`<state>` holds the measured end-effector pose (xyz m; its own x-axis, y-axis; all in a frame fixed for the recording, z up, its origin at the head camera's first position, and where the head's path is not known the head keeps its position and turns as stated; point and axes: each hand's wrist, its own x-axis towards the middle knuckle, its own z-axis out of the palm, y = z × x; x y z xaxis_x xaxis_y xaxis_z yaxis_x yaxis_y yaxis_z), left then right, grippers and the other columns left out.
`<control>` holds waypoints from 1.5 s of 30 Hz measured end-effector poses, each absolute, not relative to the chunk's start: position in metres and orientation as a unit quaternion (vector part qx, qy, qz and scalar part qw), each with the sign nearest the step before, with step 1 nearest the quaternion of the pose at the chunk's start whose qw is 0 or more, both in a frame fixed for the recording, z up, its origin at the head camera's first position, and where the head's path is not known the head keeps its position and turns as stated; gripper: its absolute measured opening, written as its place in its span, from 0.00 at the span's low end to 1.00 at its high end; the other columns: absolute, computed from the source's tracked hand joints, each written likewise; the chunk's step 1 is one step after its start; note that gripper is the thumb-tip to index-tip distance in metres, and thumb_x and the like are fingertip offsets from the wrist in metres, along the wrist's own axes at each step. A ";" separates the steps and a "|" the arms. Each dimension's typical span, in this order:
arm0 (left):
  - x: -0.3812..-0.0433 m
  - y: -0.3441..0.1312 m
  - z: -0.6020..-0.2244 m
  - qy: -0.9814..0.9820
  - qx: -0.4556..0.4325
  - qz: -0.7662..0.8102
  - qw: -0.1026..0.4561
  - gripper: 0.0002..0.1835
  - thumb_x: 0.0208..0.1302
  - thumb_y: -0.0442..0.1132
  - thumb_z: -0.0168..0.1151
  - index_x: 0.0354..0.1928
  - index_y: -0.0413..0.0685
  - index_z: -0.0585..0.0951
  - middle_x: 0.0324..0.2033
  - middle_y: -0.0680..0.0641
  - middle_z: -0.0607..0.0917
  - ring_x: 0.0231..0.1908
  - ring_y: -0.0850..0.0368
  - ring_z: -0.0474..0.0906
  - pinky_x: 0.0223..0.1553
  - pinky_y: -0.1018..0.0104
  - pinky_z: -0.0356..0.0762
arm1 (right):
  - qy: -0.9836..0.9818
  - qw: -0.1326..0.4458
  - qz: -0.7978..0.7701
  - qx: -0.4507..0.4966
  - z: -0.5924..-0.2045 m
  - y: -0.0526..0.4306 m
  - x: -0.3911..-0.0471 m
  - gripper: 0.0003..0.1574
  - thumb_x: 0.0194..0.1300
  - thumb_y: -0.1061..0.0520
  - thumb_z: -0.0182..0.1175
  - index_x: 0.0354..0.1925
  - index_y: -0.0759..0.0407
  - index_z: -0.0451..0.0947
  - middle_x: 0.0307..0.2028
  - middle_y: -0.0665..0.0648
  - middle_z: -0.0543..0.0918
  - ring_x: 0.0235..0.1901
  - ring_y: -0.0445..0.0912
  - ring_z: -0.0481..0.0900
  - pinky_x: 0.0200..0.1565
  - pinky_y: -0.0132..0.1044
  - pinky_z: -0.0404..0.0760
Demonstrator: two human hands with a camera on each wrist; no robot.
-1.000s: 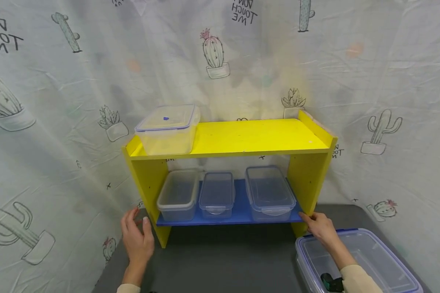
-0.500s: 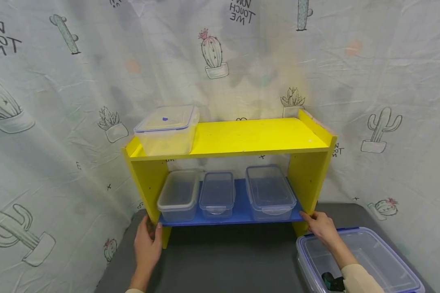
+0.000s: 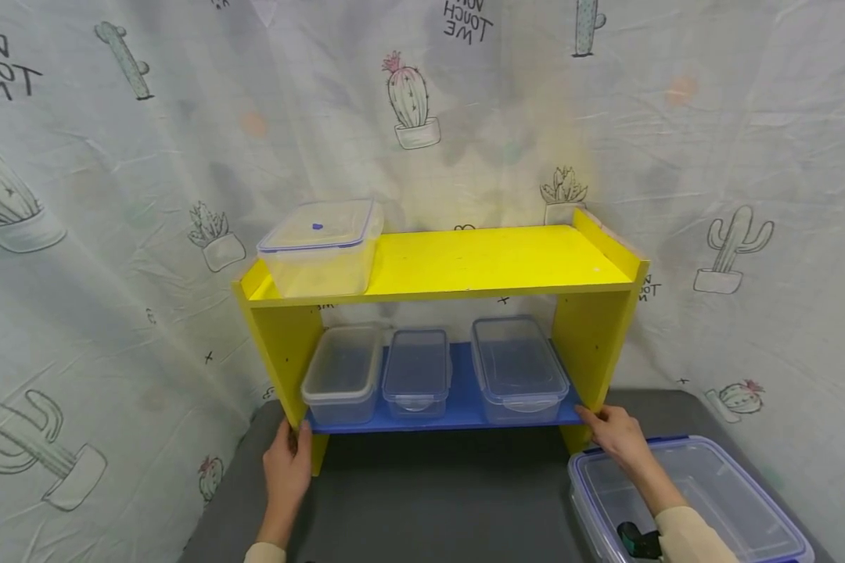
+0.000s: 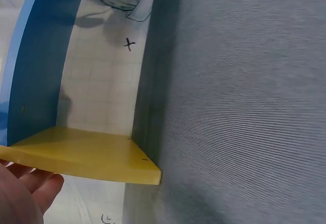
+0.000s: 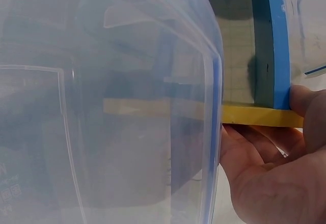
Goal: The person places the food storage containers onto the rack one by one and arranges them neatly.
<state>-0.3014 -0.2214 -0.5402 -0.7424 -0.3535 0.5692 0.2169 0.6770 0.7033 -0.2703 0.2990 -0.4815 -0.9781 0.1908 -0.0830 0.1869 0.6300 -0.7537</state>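
At both ends of the yellow shelf unit [image 3: 479, 262], a hold now

A second ago the left hand [image 3: 286, 469] hung loose beside the unit, apart from it. It has since closed on the left side panel [image 3: 282, 344], thumb at the front by the end of the blue shelf [image 3: 462, 391], fingers round the outer side. The right hand [image 3: 616, 434] was already pinching the matching spot on the right side panel [image 3: 591, 336] and has barely moved. That likely gives the unit a balanced hold, steadier than one hand alone. It stands on the grey worktop [image 3: 436, 500] as it did, its contents undisturbed.

Only the head view shows that load: a clear box [image 3: 324, 250] at the left of the top, and the left container [image 3: 341, 379], middle container [image 3: 417, 375] and right container [image 3: 519, 367] on the shelf below. The left wrist view adds bent fingers [image 4: 47, 188] on the panel's outer face, though the thumb is out of sight there. From the right wrist, a thumb [image 5: 301, 99] shows at the blue edge, with fingers curled behind the yellow; the large container [image 3: 711, 493] fills much of that view.
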 end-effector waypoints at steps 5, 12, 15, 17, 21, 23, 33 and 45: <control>-0.309 -0.225 -0.540 -0.848 0.045 -0.404 0.341 0.12 0.70 0.42 0.56 0.43 0.40 0.79 0.32 0.37 0.86 0.29 0.44 0.81 0.28 0.55 0.75 | -0.902 -0.004 0.418 -0.103 -0.482 0.299 -0.271 0.34 0.70 0.34 0.51 0.43 0.66 0.75 0.25 0.56 0.77 0.25 0.45 0.72 0.25 0.36 0.67; -0.313 -0.216 -0.534 -0.838 0.111 -0.439 0.304 0.14 0.72 0.46 0.53 0.37 0.42 0.79 0.28 0.39 0.83 0.25 0.51 0.75 0.27 0.62 0.69 | -0.905 -0.010 0.413 -0.098 -0.478 0.300 -0.271 0.36 0.70 0.33 0.50 0.44 0.67 0.75 0.28 0.58 0.79 0.28 0.46 0.73 0.27 0.36 0.68; -0.316 -0.208 -0.535 -0.817 0.129 -0.467 0.312 0.14 0.71 0.46 0.53 0.37 0.42 0.80 0.28 0.39 0.82 0.24 0.54 0.72 0.28 0.63 0.68 | -0.908 -0.007 0.408 -0.093 -0.474 0.303 -0.271 0.37 0.70 0.34 0.50 0.45 0.68 0.75 0.30 0.59 0.80 0.29 0.47 0.75 0.28 0.36 0.69; -0.317 -0.204 -0.535 -0.806 0.135 -0.483 0.313 0.15 0.72 0.46 0.52 0.38 0.42 0.80 0.29 0.39 0.83 0.25 0.54 0.72 0.29 0.63 0.68 | -0.910 -0.009 0.405 -0.092 -0.473 0.304 -0.271 0.36 0.71 0.34 0.49 0.45 0.68 0.75 0.30 0.59 0.80 0.30 0.47 0.75 0.28 0.36 0.69; -0.317 -0.203 -0.539 -0.799 0.143 -0.507 0.290 0.19 0.73 0.52 0.50 0.39 0.43 0.80 0.31 0.38 0.82 0.26 0.56 0.71 0.31 0.63 0.68 | -0.910 -0.014 0.404 -0.089 -0.469 0.307 -0.271 0.37 0.71 0.34 0.49 0.45 0.69 0.74 0.32 0.59 0.81 0.31 0.47 0.76 0.29 0.36 0.70; -0.317 -0.203 -0.541 -0.801 0.141 -0.514 0.272 0.21 0.73 0.55 0.48 0.40 0.44 0.80 0.32 0.38 0.81 0.26 0.56 0.71 0.31 0.64 0.68 | -0.911 -0.013 0.403 -0.089 -0.468 0.307 -0.271 0.38 0.71 0.34 0.49 0.45 0.69 0.75 0.33 0.61 0.82 0.32 0.47 0.77 0.30 0.36 0.71; -0.313 -0.209 -0.547 -0.797 0.135 -0.525 0.265 0.23 0.74 0.57 0.46 0.40 0.45 0.79 0.32 0.39 0.81 0.27 0.57 0.69 0.33 0.64 0.67 | -0.912 -0.021 0.398 -0.092 -0.473 0.302 -0.273 0.37 0.71 0.32 0.48 0.42 0.67 0.74 0.29 0.59 0.79 0.29 0.46 0.74 0.28 0.36 0.69; -0.317 -0.215 -0.545 -0.792 0.115 -0.535 0.271 0.19 0.73 0.54 0.49 0.34 0.46 0.77 0.21 0.51 0.67 0.22 0.58 0.64 0.28 0.65 0.62 | -0.901 -0.056 0.426 -0.064 -0.476 0.305 -0.269 0.40 0.71 0.31 0.45 0.51 0.66 0.70 0.30 0.57 0.75 0.31 0.46 0.71 0.32 0.36 0.66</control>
